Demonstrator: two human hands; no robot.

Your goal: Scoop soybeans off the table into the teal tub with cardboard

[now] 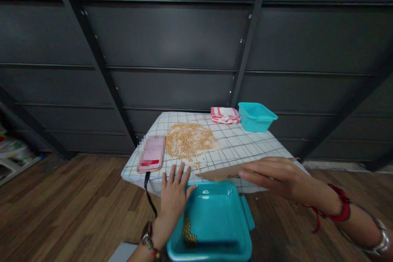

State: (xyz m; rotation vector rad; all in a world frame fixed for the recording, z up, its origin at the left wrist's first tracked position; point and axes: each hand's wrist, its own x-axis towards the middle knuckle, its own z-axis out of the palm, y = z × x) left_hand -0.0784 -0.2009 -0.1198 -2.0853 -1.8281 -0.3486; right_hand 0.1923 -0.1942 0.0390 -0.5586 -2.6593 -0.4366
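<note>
My left hand (177,192) lies with its fingers spread at the table's front edge, its thumb by the upper left rim of a teal plastic tub (216,213). A torn-edged piece of cardboard (219,172) is in my right hand (273,176), held low along the front edge above the tub's far rim. On the cloth beyond, pale yellow dried beans (190,139) are spread in a loose patch, with a few stray ones toward the cardboard. Small greenish beans (188,231) gather along the tub's lower left corner.
A checked white cloth (245,147) covers the table. To the left lies a pink phone-like case (155,151) with a black strap (147,192). At the back right are a folded red-striped cloth (225,114) and a second teal tub (257,118). Dark panels (172,37) rise behind.
</note>
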